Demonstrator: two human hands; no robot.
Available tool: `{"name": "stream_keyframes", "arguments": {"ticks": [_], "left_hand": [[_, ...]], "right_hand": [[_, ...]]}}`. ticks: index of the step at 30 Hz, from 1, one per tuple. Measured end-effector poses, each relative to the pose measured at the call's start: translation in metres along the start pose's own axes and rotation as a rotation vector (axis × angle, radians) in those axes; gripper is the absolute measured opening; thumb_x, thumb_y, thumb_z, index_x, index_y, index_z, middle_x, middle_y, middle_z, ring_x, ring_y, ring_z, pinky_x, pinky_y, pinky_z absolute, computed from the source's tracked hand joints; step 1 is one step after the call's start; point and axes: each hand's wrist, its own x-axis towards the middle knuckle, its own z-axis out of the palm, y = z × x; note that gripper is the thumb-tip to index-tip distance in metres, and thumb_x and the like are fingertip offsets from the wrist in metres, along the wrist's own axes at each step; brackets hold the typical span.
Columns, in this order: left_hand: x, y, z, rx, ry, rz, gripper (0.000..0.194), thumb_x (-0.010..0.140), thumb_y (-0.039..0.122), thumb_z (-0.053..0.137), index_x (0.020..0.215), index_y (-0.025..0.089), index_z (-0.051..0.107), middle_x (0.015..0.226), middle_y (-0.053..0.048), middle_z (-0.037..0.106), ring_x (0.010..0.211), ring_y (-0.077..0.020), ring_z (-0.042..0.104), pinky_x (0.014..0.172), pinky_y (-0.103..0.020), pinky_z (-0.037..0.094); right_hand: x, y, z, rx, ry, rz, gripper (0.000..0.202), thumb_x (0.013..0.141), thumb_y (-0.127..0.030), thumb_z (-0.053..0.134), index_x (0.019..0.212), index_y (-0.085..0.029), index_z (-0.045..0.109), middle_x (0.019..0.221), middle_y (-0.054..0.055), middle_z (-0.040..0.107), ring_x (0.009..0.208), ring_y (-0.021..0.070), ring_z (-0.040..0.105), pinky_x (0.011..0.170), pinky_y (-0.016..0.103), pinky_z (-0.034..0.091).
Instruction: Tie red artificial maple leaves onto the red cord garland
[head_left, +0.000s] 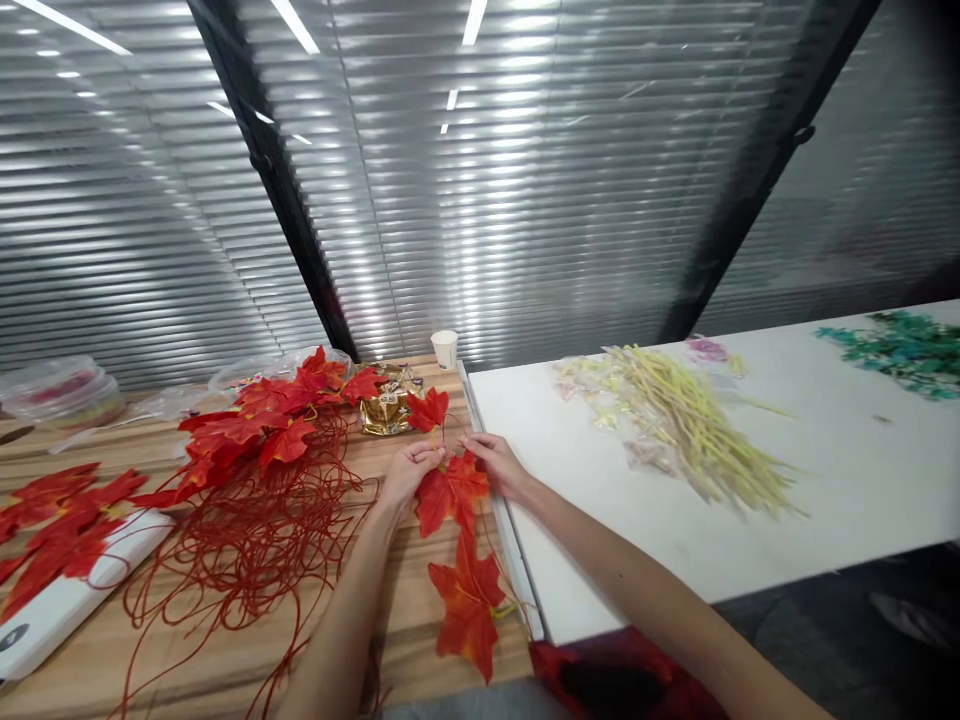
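Observation:
My left hand [412,467] is closed in a pinch at a leaf stem, beside a red maple leaf [452,492]. Close on its right, my right hand [493,460] pinches a thin red cord near the top of the same leaf. A smaller red leaf [428,409] stands just above my hands. Below them, another orange-red leaf [466,606] hangs over the wooden table [409,640], with a yellowish stem at its right. A large tangle of red cord [262,540] spreads left of my left forearm, with a pile of red leaves [255,420] behind it.
A white power strip or box [82,590] lies at left under more leaves. Behind are clear plastic tubs [64,392], a gold packet [386,408] and a paper cup [445,349]. The white table [577,560] at right holds yellow stems [697,430] and green foliage [911,350].

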Motion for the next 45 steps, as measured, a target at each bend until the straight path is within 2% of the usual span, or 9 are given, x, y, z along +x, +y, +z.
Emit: {"name": "stream_keyframes", "arguments": {"ticks": [3, 8, 12, 20, 27, 45], "left_hand": [[0.0021, -0.0036, 0.0006, 0.075, -0.029, 0.013, 0.042, 0.051, 0.030, 0.078, 0.086, 0.012, 0.065, 0.075, -0.006, 0.069, 0.068, -0.0138, 0.063, 0.070, -0.024, 0.047], [0.0014, -0.0036, 0.0041, 0.280, -0.064, 0.125, 0.042, 0.050, 0.030, 0.078, 0.085, 0.011, 0.065, 0.072, -0.006, 0.069, 0.067, -0.0153, 0.062, 0.067, -0.025, 0.046], [-0.0018, -0.0016, 0.0067, 0.374, -0.088, 0.157, 0.041, 0.052, 0.033, 0.076, 0.085, 0.010, 0.066, 0.073, -0.008, 0.069, 0.068, -0.0175, 0.063, 0.065, -0.027, 0.046], [-0.0020, -0.0054, 0.0055, 0.418, -0.071, 0.182, 0.034, 0.057, 0.031, 0.073, 0.083, 0.011, 0.065, 0.071, -0.006, 0.069, 0.065, -0.0176, 0.062, 0.065, -0.027, 0.046], [-0.0020, -0.0053, 0.0068, 0.421, -0.048, 0.194, 0.027, 0.058, 0.026, 0.072, 0.080, 0.013, 0.065, 0.067, -0.005, 0.068, 0.063, -0.0168, 0.062, 0.064, -0.026, 0.047], [-0.0015, -0.0055, 0.0066, 0.488, -0.053, 0.214, 0.029, 0.059, 0.030, 0.072, 0.081, 0.013, 0.066, 0.069, -0.006, 0.069, 0.064, -0.0168, 0.062, 0.061, -0.024, 0.046]], "right_hand": [[-0.0009, 0.0009, 0.0011, -0.021, -0.009, -0.033, 0.021, 0.059, -0.034, 0.075, 0.069, -0.017, 0.068, 0.069, 0.002, 0.064, 0.059, 0.0115, 0.055, 0.058, 0.024, 0.040], [-0.0003, 0.0046, -0.0006, -0.133, -0.024, -0.128, 0.016, 0.060, -0.030, 0.074, 0.068, -0.017, 0.069, 0.063, 0.000, 0.062, 0.056, 0.0091, 0.049, 0.055, 0.022, 0.035], [-0.0002, 0.0058, -0.0013, -0.132, -0.035, -0.129, 0.016, 0.062, -0.030, 0.073, 0.070, -0.017, 0.069, 0.063, 0.000, 0.062, 0.055, 0.0089, 0.049, 0.054, 0.023, 0.035], [-0.0027, 0.0038, 0.0015, -0.122, -0.070, -0.111, 0.018, 0.059, -0.030, 0.075, 0.071, -0.017, 0.069, 0.070, 0.001, 0.066, 0.059, 0.0100, 0.053, 0.060, 0.023, 0.039], [-0.0022, 0.0042, 0.0010, -0.207, -0.062, -0.134, 0.021, 0.058, -0.032, 0.074, 0.069, -0.016, 0.067, 0.063, 0.000, 0.063, 0.057, 0.0103, 0.051, 0.057, 0.023, 0.038], [-0.0013, 0.0034, -0.0002, -0.190, -0.074, -0.128, 0.020, 0.059, -0.032, 0.074, 0.068, -0.016, 0.065, 0.063, -0.001, 0.062, 0.058, 0.0109, 0.053, 0.059, 0.024, 0.039]]}}
